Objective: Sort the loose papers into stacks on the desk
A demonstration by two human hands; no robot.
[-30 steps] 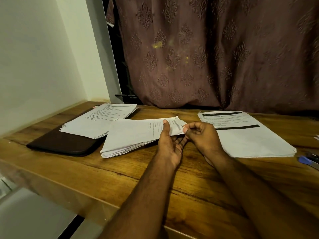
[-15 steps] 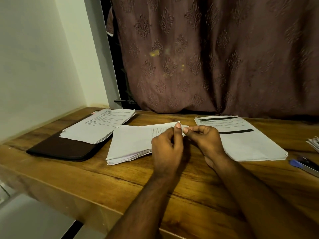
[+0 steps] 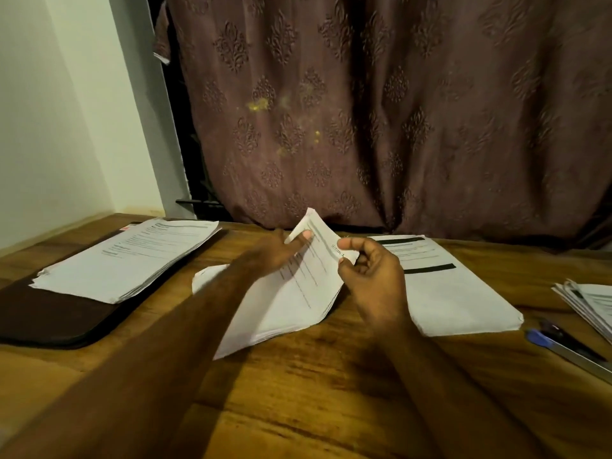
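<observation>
head view: middle pile [image 3: 291, 303] on the desk [image 3: 331, 392], between two other stacks, far end lifted. left hand [image 3: 275, 253] with fingers slipped under the raised sheets, right hand [image 3: 371, 276] pinching their corner. best to peel off one sheet only, keeping the rest pressed flat.

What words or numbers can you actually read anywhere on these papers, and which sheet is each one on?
"SECTION 1": on the lifted sheet pinched by the right hand and left hand.
Left stack on the dark folder: printed lines too blurred to read.
Right stack: black bars, text too small to read.
Far-right papers: unreadable.
</observation>
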